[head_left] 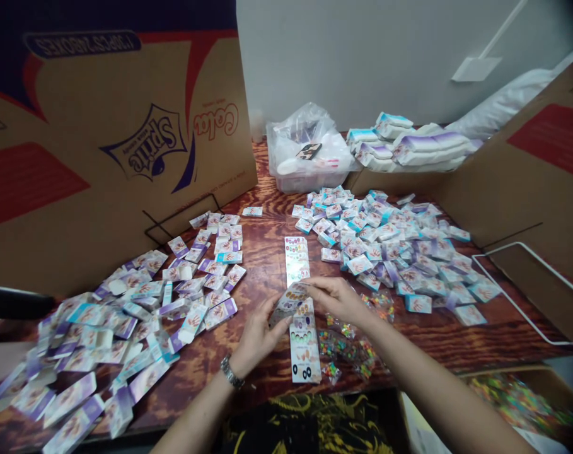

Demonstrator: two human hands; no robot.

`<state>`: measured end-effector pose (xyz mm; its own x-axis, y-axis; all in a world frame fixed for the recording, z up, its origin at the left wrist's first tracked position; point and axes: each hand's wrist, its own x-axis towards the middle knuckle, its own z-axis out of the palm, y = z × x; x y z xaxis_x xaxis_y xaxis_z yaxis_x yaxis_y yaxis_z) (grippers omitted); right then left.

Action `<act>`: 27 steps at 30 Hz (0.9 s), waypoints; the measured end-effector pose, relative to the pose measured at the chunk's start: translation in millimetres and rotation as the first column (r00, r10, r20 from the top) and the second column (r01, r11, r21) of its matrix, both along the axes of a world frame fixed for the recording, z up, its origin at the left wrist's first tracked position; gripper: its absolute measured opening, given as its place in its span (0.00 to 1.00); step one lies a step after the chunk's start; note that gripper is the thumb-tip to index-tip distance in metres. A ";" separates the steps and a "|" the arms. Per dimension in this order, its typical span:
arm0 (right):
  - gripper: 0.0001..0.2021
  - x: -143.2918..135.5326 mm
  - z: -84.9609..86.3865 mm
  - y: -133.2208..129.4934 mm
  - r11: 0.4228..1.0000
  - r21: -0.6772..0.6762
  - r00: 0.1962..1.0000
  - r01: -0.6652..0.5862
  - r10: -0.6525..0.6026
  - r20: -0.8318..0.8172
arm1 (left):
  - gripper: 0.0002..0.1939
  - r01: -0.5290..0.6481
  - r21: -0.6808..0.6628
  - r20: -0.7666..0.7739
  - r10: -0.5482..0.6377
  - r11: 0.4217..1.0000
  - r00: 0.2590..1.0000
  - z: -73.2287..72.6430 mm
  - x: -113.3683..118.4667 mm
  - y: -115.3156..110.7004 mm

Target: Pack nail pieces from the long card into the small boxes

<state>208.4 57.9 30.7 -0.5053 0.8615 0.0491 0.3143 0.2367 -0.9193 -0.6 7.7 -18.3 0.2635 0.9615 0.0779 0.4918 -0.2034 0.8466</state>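
Observation:
My left hand (261, 329) grips a printed paper leaflet (287, 302) by its left side, thumb on top. With closed fingertips, my right hand (331, 296) pinches the same leaflet at its upper right edge. The leaflet is raised and tilted. Under it lies a long printed strip (306, 353) with rows of small coloured pictures. Beyond my hands is another such strip (296, 258). Small clear bags of colourful pieces (347, 347) lie beside and under my right forearm.
Small white, purple and blue boxes lie in a left heap (191, 284) and a right heap (399, 246). A large carton (125, 151) stands left, another carton (527, 189) right. At the back is a plastic tub (305, 180). A person's arm (5, 362) shows at far left.

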 end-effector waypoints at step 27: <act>0.09 -28.4 1.3 -46.6 0.907 0.398 0.979 -0.138 0.065 0.191 | 0.13 0.084 -0.653 0.686 0.540 0.753 0.487 29.4 10.3 -4.4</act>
